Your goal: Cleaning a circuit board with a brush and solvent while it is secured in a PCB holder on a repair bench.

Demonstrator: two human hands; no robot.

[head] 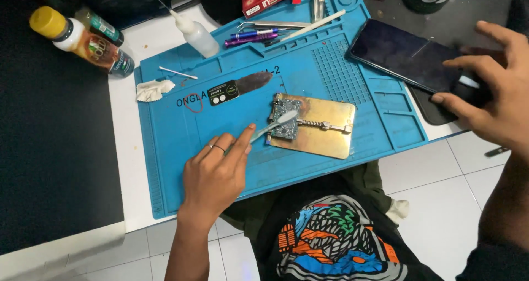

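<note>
Left hand (212,173) pinches a small brush (273,124), fingers narrow round the handle, bristles touching the circuit board (286,121) clamped in the brass holder plate (322,127), approx mid of the blue mat (176,148) on the worktop. Right hand (490,102), fingers spread wide & holding nothing, hovers over a dark phone (405,55) at the mat's far right edge. To brush well imo: light strokes, bristles flat, keep off the clamp spring, steady the wrist on the mat

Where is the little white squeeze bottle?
The squeeze bottle lies near the top left corner of the blue mat, just left of the pens.
</note>
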